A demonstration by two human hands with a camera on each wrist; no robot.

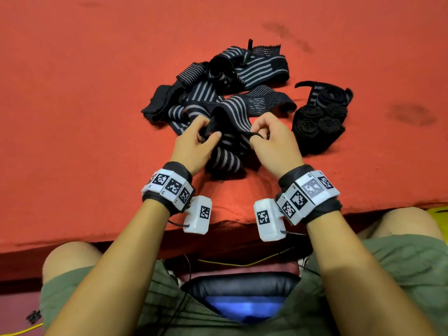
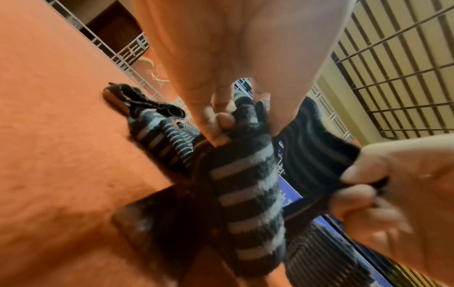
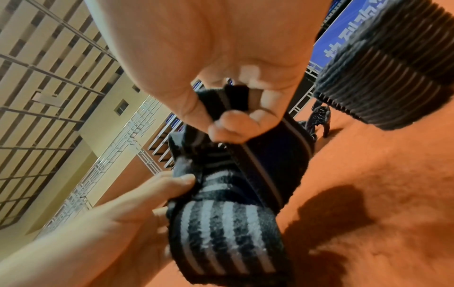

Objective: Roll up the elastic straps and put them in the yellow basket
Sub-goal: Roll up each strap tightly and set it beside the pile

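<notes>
A black elastic strap with grey stripes (image 1: 228, 132) is held up between both hands above the near edge of the red cloth-covered table (image 1: 72, 117). The left hand (image 1: 196, 144) pinches its left fold; the right hand (image 1: 271, 141) pinches its thin black edge. The loose striped straps (image 1: 218, 76) lie just beyond, and the rolled black straps (image 1: 320, 117) to the right.

Strap (image 1: 228, 154) ribbed knit elastic; table cover (image 1: 72, 93) matt felt.

A home: red bedsheet (image 1: 72, 105), window grilles (image 2: 405, 58), balcony railing (image 3: 137, 136).
</notes>
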